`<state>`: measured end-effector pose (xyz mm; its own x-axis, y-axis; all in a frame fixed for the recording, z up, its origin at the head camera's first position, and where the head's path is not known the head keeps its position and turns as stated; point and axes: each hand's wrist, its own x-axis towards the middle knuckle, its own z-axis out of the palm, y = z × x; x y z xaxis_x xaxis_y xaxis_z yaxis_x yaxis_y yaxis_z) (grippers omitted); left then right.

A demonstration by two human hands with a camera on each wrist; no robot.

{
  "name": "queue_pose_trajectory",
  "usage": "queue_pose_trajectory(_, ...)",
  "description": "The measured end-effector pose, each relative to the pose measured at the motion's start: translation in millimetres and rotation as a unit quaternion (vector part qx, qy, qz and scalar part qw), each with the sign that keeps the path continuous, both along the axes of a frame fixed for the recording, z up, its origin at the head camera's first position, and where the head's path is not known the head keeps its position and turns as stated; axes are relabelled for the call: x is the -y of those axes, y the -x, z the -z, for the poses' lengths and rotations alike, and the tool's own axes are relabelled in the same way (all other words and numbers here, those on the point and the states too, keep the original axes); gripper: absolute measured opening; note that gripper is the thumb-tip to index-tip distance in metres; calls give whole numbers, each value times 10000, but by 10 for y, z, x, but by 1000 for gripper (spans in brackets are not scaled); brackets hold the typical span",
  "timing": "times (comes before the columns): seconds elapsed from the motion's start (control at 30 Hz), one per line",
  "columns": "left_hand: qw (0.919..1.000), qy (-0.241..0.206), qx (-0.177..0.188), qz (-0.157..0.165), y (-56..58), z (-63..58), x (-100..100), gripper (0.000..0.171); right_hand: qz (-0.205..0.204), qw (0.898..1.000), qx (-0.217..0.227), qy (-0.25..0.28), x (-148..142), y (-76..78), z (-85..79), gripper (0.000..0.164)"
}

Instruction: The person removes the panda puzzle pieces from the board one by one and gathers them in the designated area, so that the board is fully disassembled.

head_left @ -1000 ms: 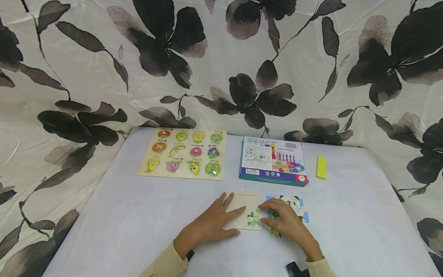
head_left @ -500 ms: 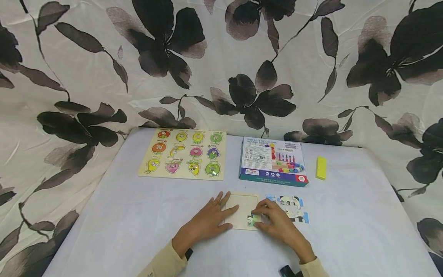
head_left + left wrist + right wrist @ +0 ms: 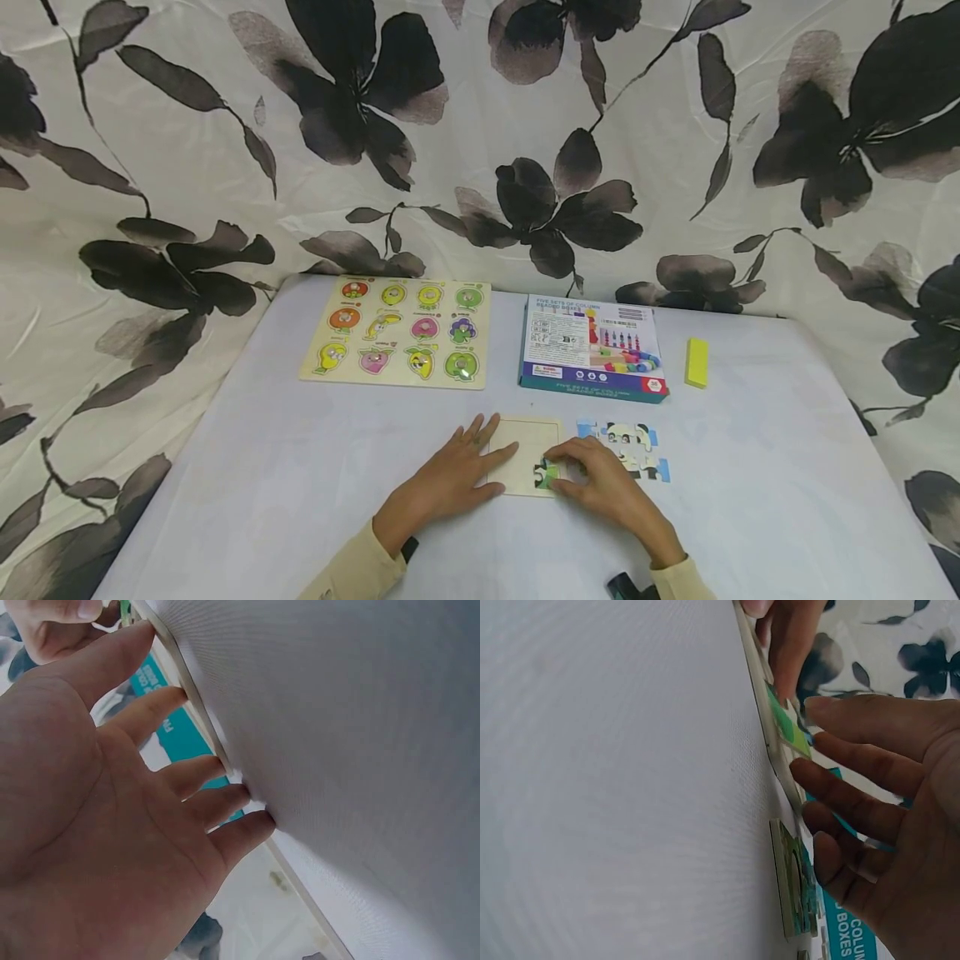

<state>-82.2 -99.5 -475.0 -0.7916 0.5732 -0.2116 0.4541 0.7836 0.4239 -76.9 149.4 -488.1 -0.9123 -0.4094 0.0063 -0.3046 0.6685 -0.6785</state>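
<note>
A small pale puzzle board point(image 3: 517, 433) lies on the white table, with a green puzzle piece point(image 3: 545, 473) at its lower right corner. My left hand point(image 3: 450, 477) rests along the board's left side with fingers spread; in the left wrist view its fingertips meet the board's edge. My right hand point(image 3: 603, 483) has thumb and index finger at the green piece's right side, pinching it. In the right wrist view this green piece point(image 3: 789, 724) lies over the board's rim near the thumb. Its far side is partly hidden by fingers.
Panda puzzle pieces point(image 3: 637, 442) in blue, black and white lie just right of the board, partly behind my right hand. Farther back are a fruit puzzle board point(image 3: 397, 333), a beaded-boxes carton point(image 3: 592, 350) and a yellow block point(image 3: 696, 363). Floral cloth point(image 3: 480, 125) hangs behind.
My right hand has moved left from the loose pieces onto the board's lower right corner. The green piece there has shifted slightly. My left hand has drawn back slightly left.
</note>
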Motion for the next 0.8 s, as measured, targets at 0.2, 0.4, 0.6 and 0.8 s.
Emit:
queue_pose_trajectory(0.2, 10000, 59, 33, -21, 12, 31, -3, 59, -107, 9998, 156, 106, -1, 5, -14, 35)
queue_pose_trajectory(0.4, 10000, 75, 19, -29, 15, 37, -1, 59, -158, 9996, 212, 137, 13, 14, 0, 37)
queue_pose_trajectory(0.6, 10000, 82, 22, -24, 18, 38, 0, 59, -158, 9997, 155, 127, 18, 22, 20, 38)
queue_pose_trajectory(0.8, 10000, 82, 12, -7, 10, 25, 0, 58, -172, 9996, 181, 103, 20, 16, 19, 39)
